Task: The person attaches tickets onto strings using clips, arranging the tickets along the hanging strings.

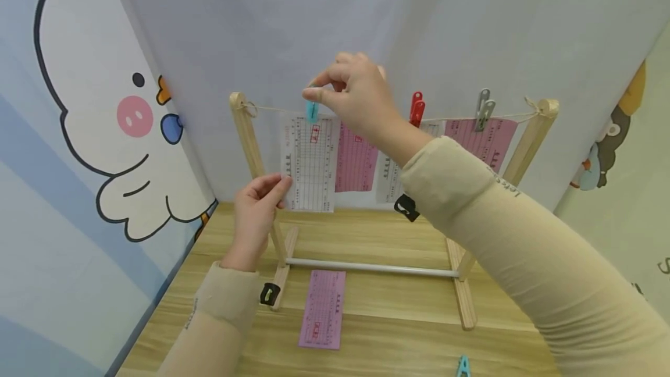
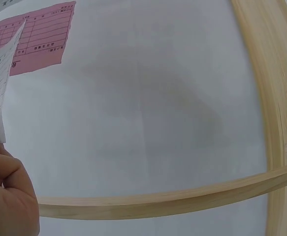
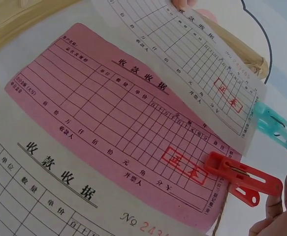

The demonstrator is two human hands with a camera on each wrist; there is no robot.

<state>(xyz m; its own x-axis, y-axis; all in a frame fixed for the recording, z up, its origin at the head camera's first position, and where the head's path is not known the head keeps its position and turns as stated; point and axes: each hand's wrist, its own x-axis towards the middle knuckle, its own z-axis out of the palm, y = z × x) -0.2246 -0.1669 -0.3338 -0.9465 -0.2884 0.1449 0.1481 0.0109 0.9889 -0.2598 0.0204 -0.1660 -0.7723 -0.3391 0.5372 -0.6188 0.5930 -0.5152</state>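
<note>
My right hand point(image 1: 361, 89) pinches a teal clothespin point(image 1: 312, 111) between thumb and fingers, at the top edge of a white receipt slip point(image 1: 309, 162) hanging at the string's left end. In the right wrist view the teal clothespin's point(image 3: 275, 125) jaws are at that slip's edge. Lower down, my left hand point(image 1: 256, 211) holds the slip's left edge between thumb and fingers. Beside it hangs a pink receipt slip point(image 1: 356, 159), clipped by a red clothespin point(image 3: 241, 174) in the right wrist view; my right hand hides that clip in the head view.
A wooden stand point(image 1: 248, 138) carries the string. Further right hang another white slip point(image 1: 387, 182) under a red clothespin point(image 1: 417, 110) and a pink slip point(image 1: 478, 141) under a grey one point(image 1: 484, 110). On the table lie a pink slip point(image 1: 322, 310) and a teal clothespin point(image 1: 463, 367).
</note>
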